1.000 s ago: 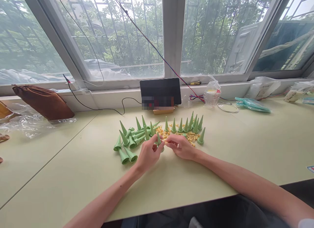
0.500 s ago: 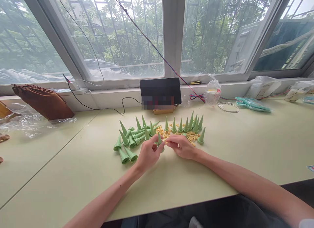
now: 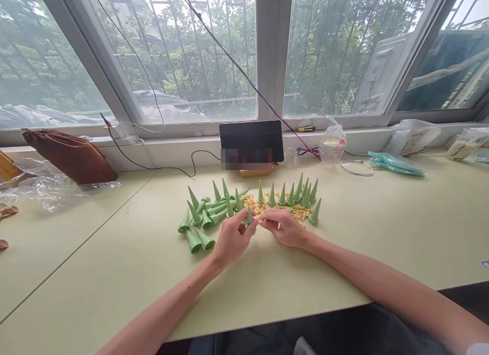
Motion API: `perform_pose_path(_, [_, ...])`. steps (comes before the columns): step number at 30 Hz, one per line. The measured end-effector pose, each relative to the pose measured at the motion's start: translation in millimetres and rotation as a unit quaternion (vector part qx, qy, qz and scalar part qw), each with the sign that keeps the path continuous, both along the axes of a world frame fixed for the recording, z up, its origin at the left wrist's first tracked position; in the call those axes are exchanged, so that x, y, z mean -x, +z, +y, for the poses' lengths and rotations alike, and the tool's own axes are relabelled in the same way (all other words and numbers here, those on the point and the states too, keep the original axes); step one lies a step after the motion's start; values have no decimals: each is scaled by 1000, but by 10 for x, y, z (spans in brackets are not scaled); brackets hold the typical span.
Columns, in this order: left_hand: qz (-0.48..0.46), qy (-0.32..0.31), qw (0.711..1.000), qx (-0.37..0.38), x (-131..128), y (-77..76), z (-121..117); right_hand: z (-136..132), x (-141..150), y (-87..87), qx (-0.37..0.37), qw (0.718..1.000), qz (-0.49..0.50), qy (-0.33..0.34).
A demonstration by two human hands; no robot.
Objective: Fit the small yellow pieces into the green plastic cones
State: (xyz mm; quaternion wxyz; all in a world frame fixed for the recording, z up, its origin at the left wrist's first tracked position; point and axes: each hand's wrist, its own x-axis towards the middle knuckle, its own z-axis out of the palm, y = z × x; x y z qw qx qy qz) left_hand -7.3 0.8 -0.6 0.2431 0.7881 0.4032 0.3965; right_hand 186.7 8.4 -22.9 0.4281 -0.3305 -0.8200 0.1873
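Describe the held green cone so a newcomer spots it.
Find the black screen by the window. Below it in the picture is the left hand. The green cone is held there, tip up, unlike neighbouring cones, which stand or lie unheld.

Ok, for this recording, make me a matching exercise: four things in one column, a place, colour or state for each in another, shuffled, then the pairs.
Column one
1. left hand
2. right hand
3. pouch
4. screen

Column two
A. black, at the back of the table
B. holds a green cone
C. brown, on the left side
D. just to the right of the held cone

Pairs
1-B, 2-D, 3-C, 4-A
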Motion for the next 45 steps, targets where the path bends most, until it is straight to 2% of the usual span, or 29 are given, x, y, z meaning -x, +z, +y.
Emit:
perform_pose_path(4, [5, 14, 1000, -16, -4, -2, 10, -10, 10, 4, 24, 999, 15, -22])
perform_pose_path(10, [14, 20, 1000, -5, -22, 15, 3, -58, 9, 39, 5, 994, 79, -82])
perform_pose_path(15, [70, -19, 996, -47, -30, 1, -11, -131, 41, 59, -68, 995, 53, -41])
perform_pose_path(19, [98, -61, 992, -42, -33, -30, -18, -152, 66, 55, -89, 995, 23, -29])
perform_pose_path(25, [110, -71, 991, -29, -38, -45, -17, -148, 77, 37, -109, 994, 6, -18])
perform_pose_path(31, [112, -67, 991, -30, -44, 8, -53, -147, 73, 58, -134, 990, 15, -30])
perform_pose_path(35, [69, -24, 997, -22, -37, 5, -46, -140, 49, 98, -170, 981, 56, -78])
perform_pose_path(39, [26, 24, 999, -40, -18, -21, -15, -122, 17, 109, -203, 956, 111, -178])
perform_pose_path(42, [27, 28, 998, -57, -8, -34, -6, -92, -6, 100, -213, 938, 128, -239])
perform_pose_path(45, [36, 15, 997, -64, -12, -56, -9, -60, -32, 101, -216, 930, 127, -268])
